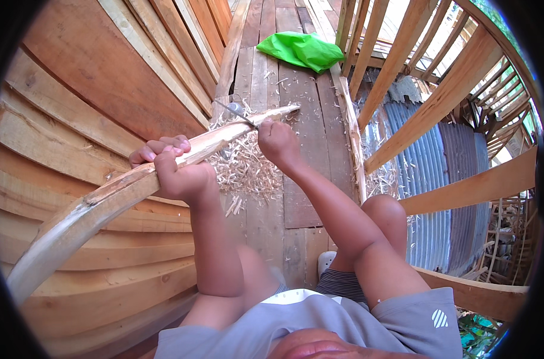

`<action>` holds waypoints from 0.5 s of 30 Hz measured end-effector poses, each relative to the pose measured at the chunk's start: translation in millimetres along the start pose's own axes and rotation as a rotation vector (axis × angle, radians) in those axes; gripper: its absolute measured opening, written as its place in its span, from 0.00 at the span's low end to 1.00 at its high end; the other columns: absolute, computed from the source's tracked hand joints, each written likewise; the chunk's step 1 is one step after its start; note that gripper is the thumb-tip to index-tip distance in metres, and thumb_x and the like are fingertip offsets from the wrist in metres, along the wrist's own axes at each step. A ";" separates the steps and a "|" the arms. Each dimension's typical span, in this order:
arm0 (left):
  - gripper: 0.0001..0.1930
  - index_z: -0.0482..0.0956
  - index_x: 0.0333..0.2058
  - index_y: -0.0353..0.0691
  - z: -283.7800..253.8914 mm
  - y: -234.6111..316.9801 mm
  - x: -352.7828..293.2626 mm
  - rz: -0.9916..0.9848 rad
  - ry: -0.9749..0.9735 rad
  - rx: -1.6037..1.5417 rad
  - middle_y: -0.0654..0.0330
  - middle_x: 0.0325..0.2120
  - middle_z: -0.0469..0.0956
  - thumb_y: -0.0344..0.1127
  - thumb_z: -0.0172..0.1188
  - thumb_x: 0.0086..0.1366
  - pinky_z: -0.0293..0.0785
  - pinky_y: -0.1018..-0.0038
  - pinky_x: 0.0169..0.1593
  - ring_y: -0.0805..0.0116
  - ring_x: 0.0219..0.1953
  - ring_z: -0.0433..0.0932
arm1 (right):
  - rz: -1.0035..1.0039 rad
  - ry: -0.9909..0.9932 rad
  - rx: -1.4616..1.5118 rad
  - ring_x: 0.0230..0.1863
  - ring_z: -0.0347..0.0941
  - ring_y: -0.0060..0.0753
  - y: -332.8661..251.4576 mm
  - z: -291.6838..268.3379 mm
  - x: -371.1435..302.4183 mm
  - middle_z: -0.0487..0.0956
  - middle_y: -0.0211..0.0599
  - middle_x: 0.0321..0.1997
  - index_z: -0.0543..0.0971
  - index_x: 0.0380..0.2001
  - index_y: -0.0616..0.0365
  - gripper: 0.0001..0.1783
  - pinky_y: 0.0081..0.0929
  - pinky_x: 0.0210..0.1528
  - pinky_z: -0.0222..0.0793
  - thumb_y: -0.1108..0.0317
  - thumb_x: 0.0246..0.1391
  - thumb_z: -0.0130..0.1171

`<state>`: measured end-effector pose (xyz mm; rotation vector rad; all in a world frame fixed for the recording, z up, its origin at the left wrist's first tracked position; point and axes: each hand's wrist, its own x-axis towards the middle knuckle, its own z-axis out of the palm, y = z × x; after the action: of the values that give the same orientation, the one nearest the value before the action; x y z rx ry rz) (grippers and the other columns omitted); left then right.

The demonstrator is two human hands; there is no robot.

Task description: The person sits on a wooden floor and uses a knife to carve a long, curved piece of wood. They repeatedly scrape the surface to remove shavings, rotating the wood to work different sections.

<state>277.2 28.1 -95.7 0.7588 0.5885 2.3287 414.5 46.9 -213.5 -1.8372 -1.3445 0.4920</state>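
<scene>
A long pale pole of stripped wood (pixel 92 205) runs from the lower left up to a tapered tip at the middle of the view. My left hand (pixel 185 173) is wrapped round it, with fingers over the top and thumb on the near side. My right hand (pixel 278 142) is closed on the handle of a knife, most of the handle hidden in the fist. The thin dark knife blade (pixel 235 112) points up and left, lying across the pole near its tip. Curled wood shavings (pixel 251 170) are heaped on the boards beneath the pole.
A plank wall (pixel 92 161) rises close on the left. On the right stands a slatted wooden railing (pixel 433 102), with corrugated metal sheets (pixel 424 173) beyond and below it. A bright green bag (pixel 300 50) lies farther along the plank floor (pixel 311 200).
</scene>
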 end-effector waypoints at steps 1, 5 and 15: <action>0.15 0.57 0.32 0.45 0.0 -0.5 -0.9 0.010 0.020 0.022 0.67 0.16 0.57 0.24 0.46 0.44 0.63 0.78 0.27 0.75 0.17 0.59 | -0.021 0.067 0.045 0.29 0.74 0.70 -1.7 5.5 -1.9 0.76 0.66 0.23 0.78 0.17 0.70 0.33 0.58 0.42 0.70 0.57 0.64 0.34; 0.15 0.56 0.32 0.44 -12.5 -0.1 12.4 0.008 0.152 0.051 0.68 0.15 0.57 0.23 0.46 0.43 0.63 0.77 0.27 0.75 0.17 0.59 | -0.035 -0.115 0.025 0.33 0.75 0.69 -61.3 -6.6 -35.2 0.76 0.67 0.25 0.78 0.19 0.71 0.34 0.57 0.42 0.70 0.56 0.64 0.33; 0.14 0.57 0.31 0.44 -10.6 6.4 6.5 0.057 0.090 0.064 0.67 0.15 0.58 0.22 0.45 0.43 0.62 0.78 0.24 0.75 0.17 0.58 | 0.040 -0.159 -0.028 0.33 0.77 0.60 -52.2 -10.8 -28.7 0.79 0.60 0.28 0.80 0.25 0.68 0.29 0.54 0.41 0.70 0.58 0.61 0.34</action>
<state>263.5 25.6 -97.5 0.7111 0.6926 2.4166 379.6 23.1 -170.2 -1.8833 -1.4282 0.6558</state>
